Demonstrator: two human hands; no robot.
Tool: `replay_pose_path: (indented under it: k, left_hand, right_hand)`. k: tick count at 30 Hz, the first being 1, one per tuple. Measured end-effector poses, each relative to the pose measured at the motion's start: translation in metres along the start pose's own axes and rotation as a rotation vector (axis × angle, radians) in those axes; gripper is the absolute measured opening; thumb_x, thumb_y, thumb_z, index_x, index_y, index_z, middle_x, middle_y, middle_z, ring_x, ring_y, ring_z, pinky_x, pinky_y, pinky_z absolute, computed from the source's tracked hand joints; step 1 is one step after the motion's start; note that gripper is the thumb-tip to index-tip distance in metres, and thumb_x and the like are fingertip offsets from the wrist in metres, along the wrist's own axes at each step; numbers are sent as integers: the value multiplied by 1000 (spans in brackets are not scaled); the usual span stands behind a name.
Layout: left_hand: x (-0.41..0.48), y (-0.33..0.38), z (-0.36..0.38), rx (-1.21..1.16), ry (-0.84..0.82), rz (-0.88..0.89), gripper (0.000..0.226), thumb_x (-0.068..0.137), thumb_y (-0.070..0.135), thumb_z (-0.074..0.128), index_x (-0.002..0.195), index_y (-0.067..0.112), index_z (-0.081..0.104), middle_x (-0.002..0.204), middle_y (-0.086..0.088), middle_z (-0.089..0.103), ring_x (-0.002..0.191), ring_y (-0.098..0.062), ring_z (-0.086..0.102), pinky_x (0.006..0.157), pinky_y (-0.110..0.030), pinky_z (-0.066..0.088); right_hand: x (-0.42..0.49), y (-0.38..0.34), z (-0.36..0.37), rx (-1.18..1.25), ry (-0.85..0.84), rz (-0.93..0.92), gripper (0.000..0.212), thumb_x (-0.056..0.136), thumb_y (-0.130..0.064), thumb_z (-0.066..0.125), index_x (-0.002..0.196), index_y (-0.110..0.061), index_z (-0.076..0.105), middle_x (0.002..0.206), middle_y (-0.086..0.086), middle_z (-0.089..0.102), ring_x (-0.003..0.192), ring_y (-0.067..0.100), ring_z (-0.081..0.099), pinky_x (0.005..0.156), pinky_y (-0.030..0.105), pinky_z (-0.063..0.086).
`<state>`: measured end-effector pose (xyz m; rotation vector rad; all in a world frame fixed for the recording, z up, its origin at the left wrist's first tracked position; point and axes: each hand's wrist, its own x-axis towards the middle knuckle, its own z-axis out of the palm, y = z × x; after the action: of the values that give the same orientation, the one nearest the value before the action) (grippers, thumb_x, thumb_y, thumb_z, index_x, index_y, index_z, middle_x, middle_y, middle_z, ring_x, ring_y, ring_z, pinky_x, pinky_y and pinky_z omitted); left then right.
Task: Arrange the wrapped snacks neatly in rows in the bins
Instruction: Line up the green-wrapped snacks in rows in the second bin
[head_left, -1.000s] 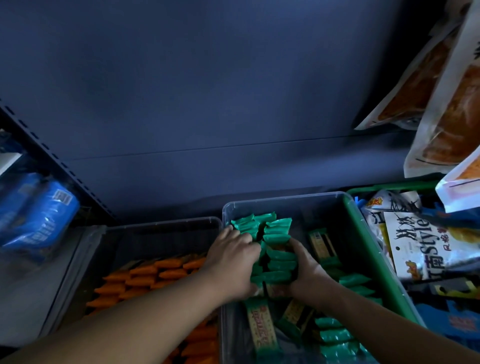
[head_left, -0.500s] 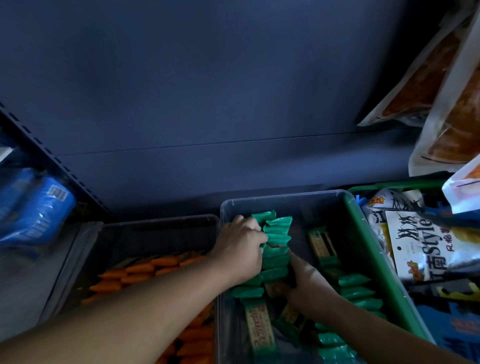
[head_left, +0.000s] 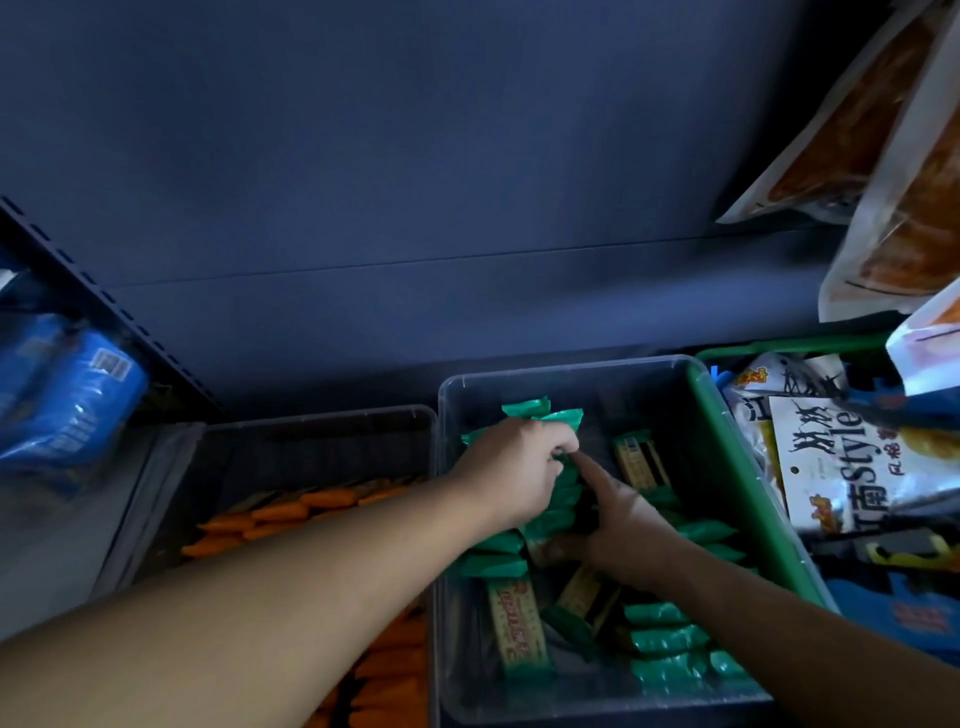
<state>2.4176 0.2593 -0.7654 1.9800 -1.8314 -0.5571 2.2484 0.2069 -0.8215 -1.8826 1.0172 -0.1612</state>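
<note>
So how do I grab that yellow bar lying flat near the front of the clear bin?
Probably pinch the yellow bar across its long edges, mid-length, from above: it lies flat, label up, with bare floor of the bin on its left.

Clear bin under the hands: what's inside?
Many green wrapped snacks, some standing in a row, some lying flat. The left hand and right hand cover the middle; what's beneath is hidden.
</note>
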Motion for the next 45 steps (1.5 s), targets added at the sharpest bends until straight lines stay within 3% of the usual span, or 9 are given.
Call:
replay_pose_path:
  k: [3, 6, 12, 20, 27, 32, 35, 38, 45]
  left_hand:
    - [-26, 8, -22, 95, 11, 73, 12, 90, 20, 67, 101, 20, 69, 103, 0, 70, 95, -24, 66, 82, -38, 54]
    - [-65, 19, -22, 111, -390, -62, 9, 91, 21, 66, 94, 19, 74, 95, -1, 74, 91, -21, 69, 82, -39, 58]
    - [-71, 38, -8, 260, -561, -172, 30, 103, 21, 56, 131, 23, 66, 127, -9, 65, 119, -30, 62, 99, -39, 53]
    - [-47, 30, -4, 249, -687, -238, 30, 105, 35, 55, 127, 17, 66, 129, -11, 64, 122, -32, 59, 94, -36, 49]
    - [-32, 27, 3, 299, -1011, -252, 66, 110, 49, 39, 163, 15, 22, 171, -6, 19, 155, -28, 24, 119, -36, 27]
    - [-29, 21, 3, 217, -934, -218, 46, 109, 45, 41, 125, 9, 65, 128, -12, 63, 113, -28, 59, 85, -35, 43]
    - [-35, 15, -2, 250, -827, -132, 29, 99, 36, 64, 121, 19, 71, 122, -2, 68, 110, -25, 61, 93, -36, 52]
    - [-41, 17, -8, 295, -796, -62, 51, 88, 31, 80, 136, 25, 65, 134, 1, 64, 120, -21, 60, 95, -28, 49]
    - [-38, 12, -36, 332, -621, 29, 41, 79, 22, 87, 117, 30, 77, 110, 2, 71, 105, -20, 65, 79, -25, 48]
  right_hand:
    - [-5, -6, -7, -31, 36, 11, 102, 54, -21, 100, 140, -40, 49, 115, -12, 71, 108, 8, 67, 97, 29, 54]
    - [-11, -11, -11, -104, 13, 37, 87, 53, -25, 100, 129, -30, 61, 110, -11, 72, 106, 8, 67, 94, 27, 54]
    - [-18, -23, -35, -372, -33, 27, 37, 64, -47, 92, 88, -30, 70, 84, -13, 67, 86, 9, 66, 75, 21, 55]
    - [-21, -16, -36, -510, -57, 52, 31, 81, -56, 76, 73, -30, 60, 87, -2, 65, 91, 20, 65, 80, 34, 57]
    - [-7, -5, -31, -456, -21, 49, 41, 92, -45, 65, 60, -21, 57, 70, 0, 64, 75, 23, 65, 71, 37, 57]
    - [-12, -5, -34, -475, -190, 58, 39, 98, -55, 51, 71, -34, 68, 77, -1, 66, 83, 20, 65, 79, 34, 54]
    - [-10, -7, -36, -513, -231, 19, 45, 95, -60, 47, 91, -23, 72, 102, 5, 71, 100, 24, 68, 88, 36, 54]
    - [-12, -11, -34, -552, -169, 1, 54, 82, -77, 39, 70, -30, 64, 89, 0, 70, 93, 24, 69, 81, 37, 56]
    - [-19, -21, -21, -337, -98, 19, 35, 88, -51, 66, 67, -24, 75, 64, 3, 67, 65, 7, 63, 65, 27, 49]
